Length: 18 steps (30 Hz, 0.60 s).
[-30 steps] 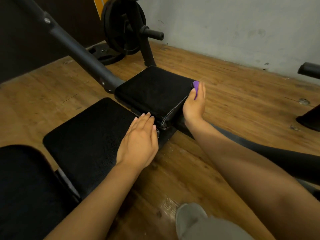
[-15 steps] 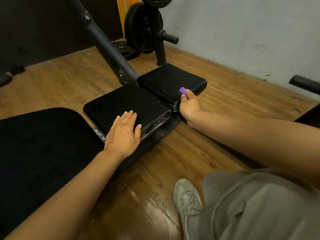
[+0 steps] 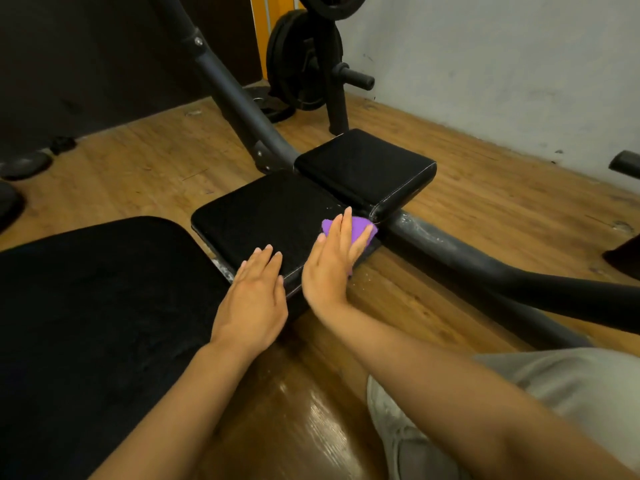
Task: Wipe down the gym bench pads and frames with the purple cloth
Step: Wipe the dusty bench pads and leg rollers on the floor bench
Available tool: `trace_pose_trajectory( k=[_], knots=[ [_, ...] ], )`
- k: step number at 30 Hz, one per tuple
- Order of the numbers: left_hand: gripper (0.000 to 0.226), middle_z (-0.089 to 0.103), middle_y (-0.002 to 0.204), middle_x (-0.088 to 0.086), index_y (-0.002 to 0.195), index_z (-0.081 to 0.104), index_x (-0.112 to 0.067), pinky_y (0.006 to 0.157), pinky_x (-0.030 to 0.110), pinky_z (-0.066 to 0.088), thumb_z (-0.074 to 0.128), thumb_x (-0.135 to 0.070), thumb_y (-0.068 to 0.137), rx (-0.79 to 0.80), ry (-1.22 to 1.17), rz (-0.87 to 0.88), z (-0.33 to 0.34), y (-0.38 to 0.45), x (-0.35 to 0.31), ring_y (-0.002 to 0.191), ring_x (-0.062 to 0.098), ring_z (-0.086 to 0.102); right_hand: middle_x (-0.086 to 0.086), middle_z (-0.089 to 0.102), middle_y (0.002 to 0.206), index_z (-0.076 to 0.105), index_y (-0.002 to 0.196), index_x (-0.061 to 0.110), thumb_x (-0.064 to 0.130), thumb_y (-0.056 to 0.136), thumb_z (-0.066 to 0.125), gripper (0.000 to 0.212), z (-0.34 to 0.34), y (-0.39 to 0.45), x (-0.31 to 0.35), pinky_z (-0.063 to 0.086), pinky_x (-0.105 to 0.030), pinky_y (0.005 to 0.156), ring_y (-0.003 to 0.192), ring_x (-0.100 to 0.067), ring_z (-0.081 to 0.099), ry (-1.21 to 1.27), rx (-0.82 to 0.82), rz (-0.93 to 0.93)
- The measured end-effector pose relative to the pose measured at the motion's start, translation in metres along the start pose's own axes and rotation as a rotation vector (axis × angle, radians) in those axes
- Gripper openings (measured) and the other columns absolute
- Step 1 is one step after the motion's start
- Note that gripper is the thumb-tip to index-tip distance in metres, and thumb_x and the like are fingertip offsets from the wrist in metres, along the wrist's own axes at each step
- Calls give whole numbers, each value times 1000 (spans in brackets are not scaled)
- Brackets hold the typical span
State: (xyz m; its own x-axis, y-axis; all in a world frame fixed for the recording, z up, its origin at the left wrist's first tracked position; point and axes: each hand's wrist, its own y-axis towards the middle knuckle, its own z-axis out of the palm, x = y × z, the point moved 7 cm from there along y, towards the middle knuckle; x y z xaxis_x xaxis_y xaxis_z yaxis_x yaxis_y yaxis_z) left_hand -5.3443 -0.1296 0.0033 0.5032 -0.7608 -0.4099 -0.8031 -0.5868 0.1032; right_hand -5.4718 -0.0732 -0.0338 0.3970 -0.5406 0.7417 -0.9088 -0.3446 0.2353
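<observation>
Hands were both down on the middle bench pad (image 3: 266,216) when I looked at the head cam. My right hand (image 3: 332,263) lay flat with straight fingers, pressing the purple cloth (image 3: 360,228) onto the pad's near right corner, right next to the gap before the small end pad (image 3: 367,168). Cloth poked out past my fingertips, and a bit showed under the palm at the pad's edge. My left hand (image 3: 254,296) rested open, fingers together, flat on the front edge of that same pad, just beside the right one, holding nothing. The big dark pad (image 3: 90,323) sat off to the left. Frame tube (image 3: 460,252) ran out under the end pad across the wood floor (image 3: 138,168), looking kinda scuffed and dusty. Weight plates (image 3: 301,60) hung on a rack by the wall. My grey shoe (image 3: 398,427) showed at the bottom.
</observation>
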Motion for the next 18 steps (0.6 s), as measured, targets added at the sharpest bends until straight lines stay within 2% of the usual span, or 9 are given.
trace_pose_trajectory(
  k=[2, 4, 6, 8, 10, 15, 18],
  knots=[
    [48, 16, 160, -2, 151, 25, -18, 115, 20, 0, 34, -23, 104, -3, -5, 4, 1, 0, 1, 147, 7, 6, -1, 38, 150, 46, 139, 11, 20, 98, 39, 42, -10, 16, 6, 6, -41, 120, 147, -22, 9, -38, -41, -200],
    [48, 16, 160, -2, 151, 25, -18, 115, 18, -1, 33, -24, 104, -8, -6, 8, 2, 1, 2, 147, 7, 6, 0, 54, 138, 58, 129, 13, 23, 96, 43, 37, -13, 40, 16, 17, -34, 117, 140, -17, 31, -158, 37, -366],
    [48, 16, 160, -2, 151, 24, -18, 115, 19, -1, 32, -24, 104, -14, -4, 7, 2, 1, 2, 147, 6, 6, 3, 51, 141, 55, 132, 17, 27, 99, 38, 39, -7, 73, 21, 27, -33, 112, 136, -16, 37, -285, 206, -421],
    [48, 16, 160, -2, 151, 24, -17, 117, 20, 0, 32, -23, 104, -11, -2, 7, 3, 1, 1, 147, 7, 6, 6, 39, 150, 45, 140, 21, 29, 101, 33, 42, 2, 94, 20, 30, -35, 111, 138, -15, 32, -331, 428, -406],
    [48, 17, 160, -1, 151, 25, -17, 119, 23, 2, 33, -22, 104, -8, -4, 6, 2, 1, 1, 147, 7, 7, 8, 34, 152, 40, 144, 22, 30, 102, 34, 43, 5, 99, 14, 30, -35, 112, 140, -14, 30, -310, 493, -408],
    [48, 19, 160, 1, 150, 27, -15, 119, 22, 2, 33, -21, 103, 2, -3, 11, 3, 0, 0, 147, 9, 9, 1, 43, 147, 48, 138, 16, 18, 98, 43, 41, -12, 48, 9, 21, -33, 117, 140, -17, 30, -145, 127, -398],
    [47, 20, 159, 1, 150, 28, -14, 116, 19, 0, 33, -20, 103, 1, -14, 14, 1, -1, -2, 147, 8, 9, 5, 37, 150, 44, 140, 16, 13, 99, 39, 42, -5, -16, 18, 8, -31, 120, 144, -13, 19, 110, 72, -376]
  ],
)
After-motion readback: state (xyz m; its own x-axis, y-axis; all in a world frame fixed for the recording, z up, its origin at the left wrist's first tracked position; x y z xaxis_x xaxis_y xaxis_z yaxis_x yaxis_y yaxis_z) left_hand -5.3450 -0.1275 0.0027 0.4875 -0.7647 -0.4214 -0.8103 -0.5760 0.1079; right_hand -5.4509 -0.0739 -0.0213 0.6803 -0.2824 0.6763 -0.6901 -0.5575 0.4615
